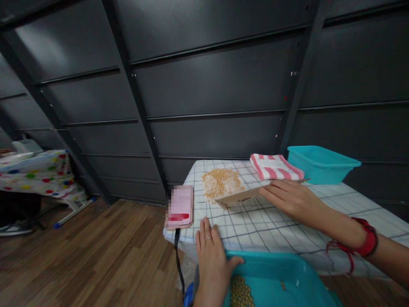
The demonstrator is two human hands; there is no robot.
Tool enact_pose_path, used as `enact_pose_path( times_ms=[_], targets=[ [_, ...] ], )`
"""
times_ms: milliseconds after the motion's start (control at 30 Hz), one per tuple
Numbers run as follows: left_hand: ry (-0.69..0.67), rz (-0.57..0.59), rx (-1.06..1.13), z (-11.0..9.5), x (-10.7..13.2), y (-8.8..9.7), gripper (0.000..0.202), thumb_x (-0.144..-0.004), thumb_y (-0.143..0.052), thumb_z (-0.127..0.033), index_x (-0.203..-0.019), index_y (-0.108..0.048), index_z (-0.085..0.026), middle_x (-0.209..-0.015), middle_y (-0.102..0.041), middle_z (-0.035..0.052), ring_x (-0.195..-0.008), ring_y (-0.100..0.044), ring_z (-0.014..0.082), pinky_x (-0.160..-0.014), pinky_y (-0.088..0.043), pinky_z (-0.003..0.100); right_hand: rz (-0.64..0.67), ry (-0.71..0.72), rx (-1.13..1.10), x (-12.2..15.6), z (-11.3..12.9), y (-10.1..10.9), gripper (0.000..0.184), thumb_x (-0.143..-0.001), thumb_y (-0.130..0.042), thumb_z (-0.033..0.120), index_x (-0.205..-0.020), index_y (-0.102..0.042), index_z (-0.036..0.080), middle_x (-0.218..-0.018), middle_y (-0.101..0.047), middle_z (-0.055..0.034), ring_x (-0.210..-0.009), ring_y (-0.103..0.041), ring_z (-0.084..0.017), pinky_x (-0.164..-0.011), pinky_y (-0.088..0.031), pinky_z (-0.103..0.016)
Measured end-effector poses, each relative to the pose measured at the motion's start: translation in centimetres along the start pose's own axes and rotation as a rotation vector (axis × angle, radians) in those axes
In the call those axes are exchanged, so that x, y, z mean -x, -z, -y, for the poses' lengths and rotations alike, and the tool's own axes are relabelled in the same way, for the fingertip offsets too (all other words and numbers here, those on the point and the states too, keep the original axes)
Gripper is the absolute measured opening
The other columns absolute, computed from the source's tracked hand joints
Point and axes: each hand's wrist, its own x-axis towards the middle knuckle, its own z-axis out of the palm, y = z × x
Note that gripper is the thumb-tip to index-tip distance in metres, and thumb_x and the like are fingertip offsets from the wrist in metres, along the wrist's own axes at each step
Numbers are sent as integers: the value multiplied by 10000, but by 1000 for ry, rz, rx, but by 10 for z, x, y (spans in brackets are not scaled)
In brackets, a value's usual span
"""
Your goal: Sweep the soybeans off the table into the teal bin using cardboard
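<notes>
A flat strip of cardboard [240,197] is gripped from above by my right hand [289,197], its fingers wrapped over the near end. The strip's far end points left and comes down by the near edge of a spread pile of yellow soybeans and white rice-like grains [221,182]. My left hand [212,258] is open, fingers stretched forward over the table's front edge, thumb out by the rim of a teal basin [275,259]. Inside the basin, soybeans [241,292] lie at the left. The basin's lower part is cut off by the frame.
A checked cloth [268,228] covers the table. At its left edge lies a pink item [181,204], partly blurred, with a black strap hanging. A striped towel [277,166] and another teal tub [322,166] stand at the back right. Behind is a dark panelled wall [217,85].
</notes>
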Motion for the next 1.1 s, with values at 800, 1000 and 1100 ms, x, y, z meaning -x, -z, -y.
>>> enact_pose_path(
  times_ms=[800, 1000, 1100],
  targets=[
    [27, 67, -24, -4, -3, 7, 862, -396, -818, -384, -1104, -447, -58, -1302, -386, 329, -1222, -348, 423, -953, -354, 585, -34, -4, -14, 8, -2, 8, 277, -847, -321, 21, -844, -585, 105, -684, -615, -80, -633, -548, -161, -566, -431, -286],
    [33, 96, -15, -4, -4, 10, 850, -401, -818, -399, -1095, -466, -57, -1298, -387, 332, -1218, -353, 421, -949, -364, 582, -52, -5, -19, 16, 0, 17, 304, -835, -297, -2, -860, -575, 118, -698, -620, -76, -649, -552, -157, -572, -436, -276],
    [36, 98, -13, -5, -5, 11, 841, -400, -819, -397, -1089, -474, -61, -1295, -393, 330, -1219, -353, 418, -951, -363, 581, -71, -13, -5, 17, -3, 20, 289, -834, -313, -1, -877, -574, 113, -712, -624, -79, -667, -555, -160, -599, -440, -280]
  ],
)
